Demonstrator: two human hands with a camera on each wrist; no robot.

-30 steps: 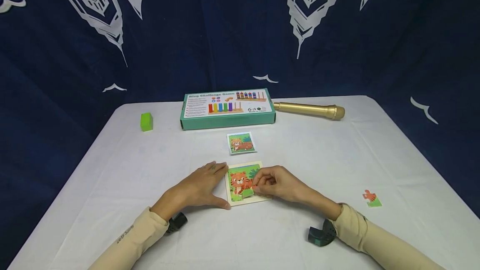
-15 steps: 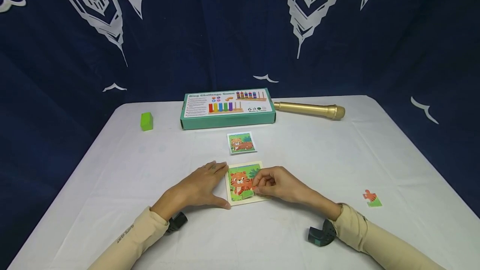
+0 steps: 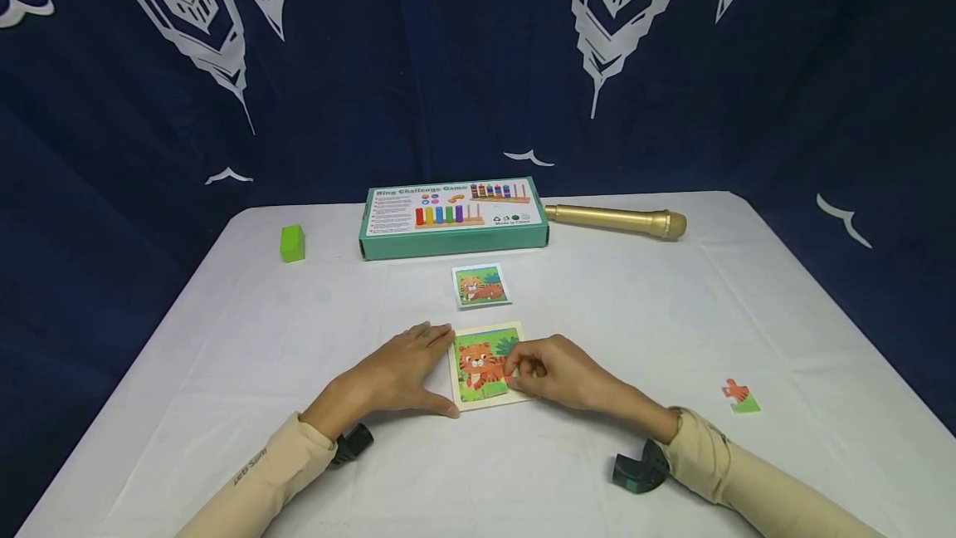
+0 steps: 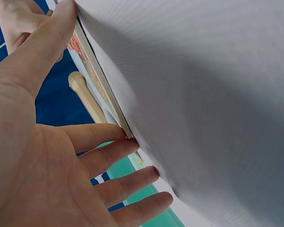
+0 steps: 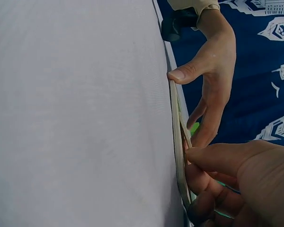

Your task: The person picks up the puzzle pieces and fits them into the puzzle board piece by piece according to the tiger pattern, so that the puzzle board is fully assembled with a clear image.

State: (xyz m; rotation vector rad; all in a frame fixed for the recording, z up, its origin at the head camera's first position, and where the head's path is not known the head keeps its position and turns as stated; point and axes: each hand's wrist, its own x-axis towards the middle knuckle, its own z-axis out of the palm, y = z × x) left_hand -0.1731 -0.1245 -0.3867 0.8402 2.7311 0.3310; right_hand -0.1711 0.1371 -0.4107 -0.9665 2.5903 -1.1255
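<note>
A square jigsaw board [image 3: 465, 399] with a cartoon tiger picture and a pale rim lies on the white table. My left hand [image 3: 401, 365] braces its left side, fingers spread and straight, thumb at the near corner. In the left wrist view, the left thumb and index finger touch the board's edge [image 4: 104, 78]. My right hand [image 3: 560, 370] pinches a jigsaw piece [image 3: 495, 389] over the picture's lower right; the fingers hide part of it. The right wrist view shows this piece [image 5: 183, 124] slightly tilted above the board.
A loose red-and-green jigsaw piece [image 3: 741, 397] lies at the right. Behind the board are a small tiger picture card [image 3: 481, 286], a green Ring Challenge Game box [image 3: 454, 221] and a gold microphone [image 3: 616, 220]. A green block [image 3: 292, 243] stands at the back left.
The pinched piece has come down flatter into the picture's lower right, its green part now closer in line with the picture. My right hand shifted slightly; my left hand stayed put.
</note>
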